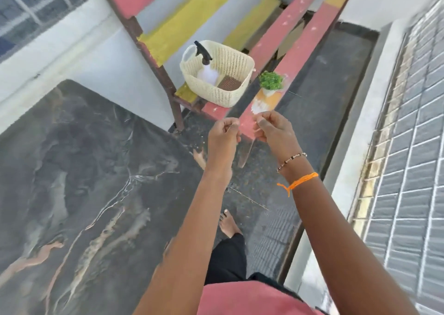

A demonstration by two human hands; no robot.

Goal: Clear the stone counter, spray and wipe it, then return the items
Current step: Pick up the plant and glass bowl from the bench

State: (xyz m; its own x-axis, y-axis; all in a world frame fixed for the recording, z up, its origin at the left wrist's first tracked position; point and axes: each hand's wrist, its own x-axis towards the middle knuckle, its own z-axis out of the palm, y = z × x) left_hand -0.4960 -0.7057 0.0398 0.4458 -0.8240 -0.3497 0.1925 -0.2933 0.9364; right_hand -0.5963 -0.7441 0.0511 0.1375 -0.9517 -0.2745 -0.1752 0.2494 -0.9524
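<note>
The dark veined stone counter (84, 182) fills the left of the view with nothing standing on it. A cream woven basket (236, 74) sits on a pink and yellow bench (300, 41) beyond the counter. Inside it stand a clear spray bottle with a black trigger head (206, 68) and a brown pad (229, 83). A small green plant in a white pot (270, 84) stands on the bench to the basket's right. My left hand (223, 132) and my right hand (274, 128) hang side by side just short of the bench, fingers curled shut, with nothing visible in them.
A dark floor strip (336, 79) runs between the bench and a white ledge with grey tiled wall (408, 170) on the right. My bare feet (229, 223) stand on the floor beside the counter's edge. A white wall (72, 50) backs the counter. The picture is motion-blurred.
</note>
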